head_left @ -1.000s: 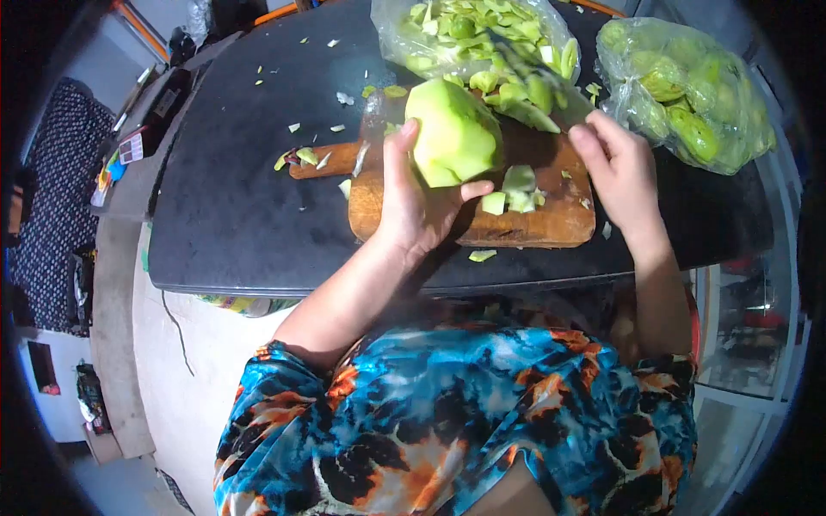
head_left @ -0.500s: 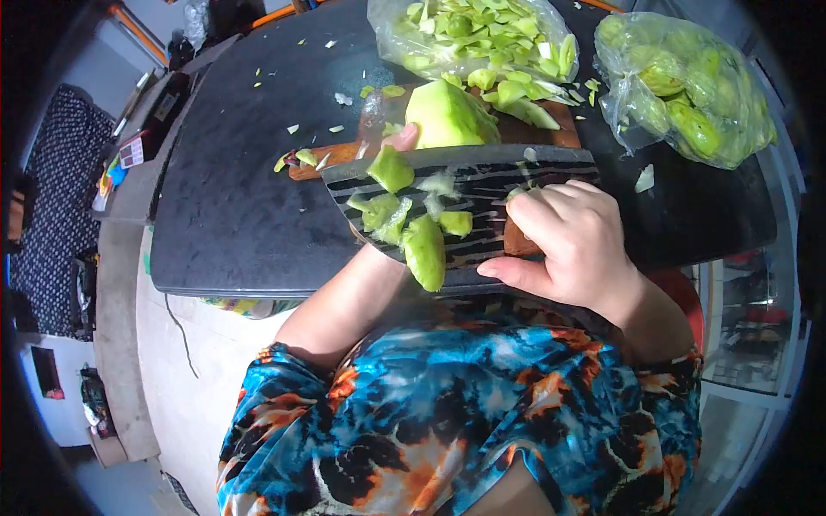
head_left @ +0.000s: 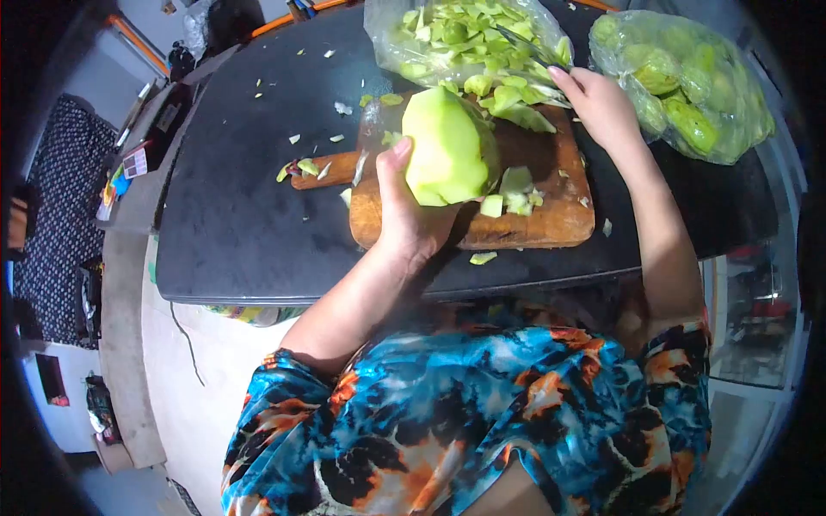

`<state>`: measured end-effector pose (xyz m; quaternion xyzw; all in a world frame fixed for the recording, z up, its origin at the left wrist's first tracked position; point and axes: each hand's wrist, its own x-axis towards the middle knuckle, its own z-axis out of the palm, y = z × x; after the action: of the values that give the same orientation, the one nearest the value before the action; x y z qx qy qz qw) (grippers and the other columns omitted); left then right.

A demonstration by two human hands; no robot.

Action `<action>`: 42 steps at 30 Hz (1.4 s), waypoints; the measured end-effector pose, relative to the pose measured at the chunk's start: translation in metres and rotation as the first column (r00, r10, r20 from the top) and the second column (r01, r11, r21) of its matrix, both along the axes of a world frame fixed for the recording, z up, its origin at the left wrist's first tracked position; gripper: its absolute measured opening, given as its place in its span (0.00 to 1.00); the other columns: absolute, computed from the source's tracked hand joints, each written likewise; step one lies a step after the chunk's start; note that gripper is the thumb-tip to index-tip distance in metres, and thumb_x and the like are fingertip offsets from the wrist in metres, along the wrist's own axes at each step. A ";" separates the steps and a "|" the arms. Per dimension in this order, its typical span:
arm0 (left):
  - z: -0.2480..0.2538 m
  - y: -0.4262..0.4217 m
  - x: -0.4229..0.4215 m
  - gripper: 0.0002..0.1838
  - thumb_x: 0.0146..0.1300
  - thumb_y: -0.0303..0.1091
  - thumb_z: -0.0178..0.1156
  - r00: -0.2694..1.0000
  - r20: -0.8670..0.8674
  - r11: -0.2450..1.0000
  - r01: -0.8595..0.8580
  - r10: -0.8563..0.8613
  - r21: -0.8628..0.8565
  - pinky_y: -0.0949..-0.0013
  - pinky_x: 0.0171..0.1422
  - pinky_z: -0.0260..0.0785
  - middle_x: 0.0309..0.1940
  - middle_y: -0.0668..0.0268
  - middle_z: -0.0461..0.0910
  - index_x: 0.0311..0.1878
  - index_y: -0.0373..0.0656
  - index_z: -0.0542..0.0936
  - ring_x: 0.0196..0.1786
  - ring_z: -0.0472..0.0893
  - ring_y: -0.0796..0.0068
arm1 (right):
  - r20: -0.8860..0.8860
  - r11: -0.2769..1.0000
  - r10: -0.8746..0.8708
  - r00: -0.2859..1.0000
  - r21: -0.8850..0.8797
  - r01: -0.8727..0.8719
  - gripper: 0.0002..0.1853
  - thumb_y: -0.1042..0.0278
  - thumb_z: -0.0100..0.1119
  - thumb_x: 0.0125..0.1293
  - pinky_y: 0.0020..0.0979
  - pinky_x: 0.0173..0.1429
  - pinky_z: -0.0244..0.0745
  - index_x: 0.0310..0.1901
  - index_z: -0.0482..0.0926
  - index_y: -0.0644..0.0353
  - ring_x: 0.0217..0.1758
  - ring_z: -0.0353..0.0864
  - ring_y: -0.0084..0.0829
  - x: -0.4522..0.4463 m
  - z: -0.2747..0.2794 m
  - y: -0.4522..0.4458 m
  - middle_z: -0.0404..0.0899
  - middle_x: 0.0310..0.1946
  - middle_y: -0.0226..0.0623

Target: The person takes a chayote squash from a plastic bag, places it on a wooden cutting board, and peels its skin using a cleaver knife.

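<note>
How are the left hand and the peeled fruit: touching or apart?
Touching: the head view shows the left hand gripping the peeled fruit, thumb against its side.

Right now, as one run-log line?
left hand: holds pared green fruit above cutting board | right hand: holds knife over open bag of green pieces | second bag: whole fruits

Home-like room: dark table (head_left: 249, 224), wooden cutting board (head_left: 564, 215).

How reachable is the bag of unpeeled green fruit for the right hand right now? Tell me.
Probably yes: the right hand is close by, and nothing visible blocks the near side of the bag of unpeeled green fruit. But it holds the knife, so a proper grasp likely needs that put down.
</note>
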<state>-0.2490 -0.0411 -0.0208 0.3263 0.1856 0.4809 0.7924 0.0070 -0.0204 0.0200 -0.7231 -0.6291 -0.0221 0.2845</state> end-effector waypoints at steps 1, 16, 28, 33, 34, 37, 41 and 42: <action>0.001 0.002 0.001 0.38 0.55 0.66 0.49 1.000 0.020 1.000 0.002 -0.002 -0.004 0.59 0.45 0.68 0.52 0.57 0.75 0.60 0.46 0.69 0.51 0.76 0.61 | -0.045 1.000 0.016 0.999 -0.001 -0.016 0.28 0.39 0.49 0.67 0.41 0.34 0.72 0.29 0.78 0.61 0.30 0.81 0.46 0.002 0.001 0.002 0.77 0.21 0.46; -0.029 0.002 -0.003 0.38 0.60 0.65 0.46 1.000 -0.005 0.989 0.006 -0.006 -0.150 0.53 0.65 0.64 0.57 0.56 0.72 0.62 0.43 0.67 0.60 0.72 0.60 | 0.111 0.773 0.580 0.807 0.238 -0.589 0.21 0.47 0.64 0.57 0.36 0.26 0.70 0.25 0.70 0.56 0.20 0.77 0.39 -0.102 0.025 -0.098 0.73 0.17 0.34; 0.003 0.001 0.007 0.40 0.57 0.66 0.49 0.983 0.165 0.987 -0.051 0.076 -0.149 0.51 0.63 0.64 0.58 0.58 0.72 0.64 0.46 0.68 0.57 0.73 0.56 | -0.135 1.000 0.011 0.991 0.019 -0.008 0.28 0.40 0.47 0.68 0.42 0.35 0.71 0.29 0.77 0.61 0.29 0.78 0.49 -0.018 -0.019 -0.015 0.76 0.21 0.49; -0.001 0.005 0.000 0.36 0.61 0.64 0.49 0.988 0.153 0.987 0.029 -0.004 -0.158 0.53 0.60 0.68 0.57 0.58 0.72 0.63 0.46 0.69 0.57 0.73 0.59 | -0.260 0.962 0.267 0.928 0.121 -0.243 0.24 0.46 0.54 0.67 0.37 0.29 0.67 0.28 0.74 0.63 0.21 0.74 0.43 -0.051 -0.003 -0.047 0.72 0.18 0.45; -0.001 0.004 0.000 0.35 0.62 0.63 0.49 0.990 0.141 0.988 0.045 -0.024 -0.149 0.54 0.60 0.69 0.57 0.58 0.72 0.63 0.46 0.69 0.56 0.74 0.59 | -0.281 0.951 0.308 0.909 0.115 -0.287 0.23 0.47 0.55 0.67 0.37 0.28 0.67 0.27 0.74 0.63 0.20 0.74 0.43 -0.058 0.003 -0.056 0.72 0.17 0.45; -0.008 0.012 -0.005 0.33 0.65 0.61 0.45 0.913 0.393 0.964 0.197 -0.115 -0.177 0.54 0.63 0.68 0.57 0.59 0.73 0.63 0.45 0.68 0.57 0.74 0.59 | -0.239 0.887 0.447 0.862 0.241 -0.394 0.19 0.51 0.62 0.62 0.35 0.24 0.67 0.27 0.73 0.60 0.21 0.77 0.40 -0.080 0.012 -0.087 0.73 0.17 0.39; -0.015 0.010 -0.011 0.39 0.64 0.68 0.42 0.799 0.549 0.895 0.404 -0.245 -0.189 0.52 0.66 0.66 0.56 0.56 0.74 0.63 0.43 0.68 0.58 0.75 0.56 | 0.093 0.767 0.594 0.799 0.232 -0.598 0.24 0.45 0.66 0.54 0.34 0.28 0.66 0.30 0.73 0.61 0.21 0.74 0.35 -0.097 0.008 -0.111 0.72 0.20 0.33; -0.010 0.012 -0.014 0.40 0.63 0.69 0.42 0.783 0.561 0.881 0.435 -0.269 -0.185 0.53 0.65 0.67 0.56 0.56 0.74 0.63 0.43 0.69 0.57 0.75 0.58 | 0.135 0.747 0.604 0.786 0.248 -0.617 0.25 0.42 0.67 0.52 0.35 0.29 0.66 0.30 0.74 0.59 0.22 0.74 0.36 -0.103 0.006 -0.113 0.73 0.21 0.33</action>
<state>-0.2626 -0.0293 -0.0307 0.0870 -0.0287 0.3576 0.9294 -0.0965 -0.1338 0.0257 -0.4295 -0.8274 -0.0331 0.3604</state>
